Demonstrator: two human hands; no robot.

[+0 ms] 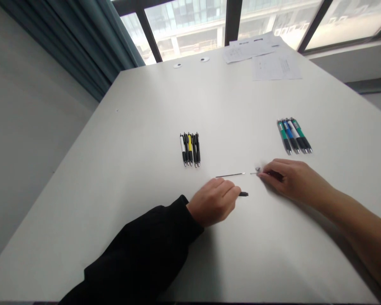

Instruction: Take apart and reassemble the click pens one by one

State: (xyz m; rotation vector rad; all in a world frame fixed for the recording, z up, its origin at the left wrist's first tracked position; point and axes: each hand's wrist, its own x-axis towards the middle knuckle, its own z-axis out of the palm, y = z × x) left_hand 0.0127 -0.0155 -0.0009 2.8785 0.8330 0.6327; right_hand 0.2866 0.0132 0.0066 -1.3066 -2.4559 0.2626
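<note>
Past the far left corner of the white table hangs a teal curtain. Mid-table lies a tight row of about 5 click pens, black, white and yellow, side by side. Closer to the near edge, the left hand, in a black sleeve, is curled almost shut around a short black pen section, whose end pokes out past the fingers. Just right of it and farther up the table, a thin pen refill lies flat, touching neither hand. The right hand comes in from the table's right edge, its fingertips drawn nearly together at a small metal pen part; blur hides whether that part is truly gripped. Farther right sits a second row of 4 pens, teal, blue and white. Loose papers lie at the far edge, with 2 small round discs to their left.

Parts this small are best worked in the fingertips, low over the table, with the refill kept from rolling; a sure pinch on the metal part matters more than speed.
</note>
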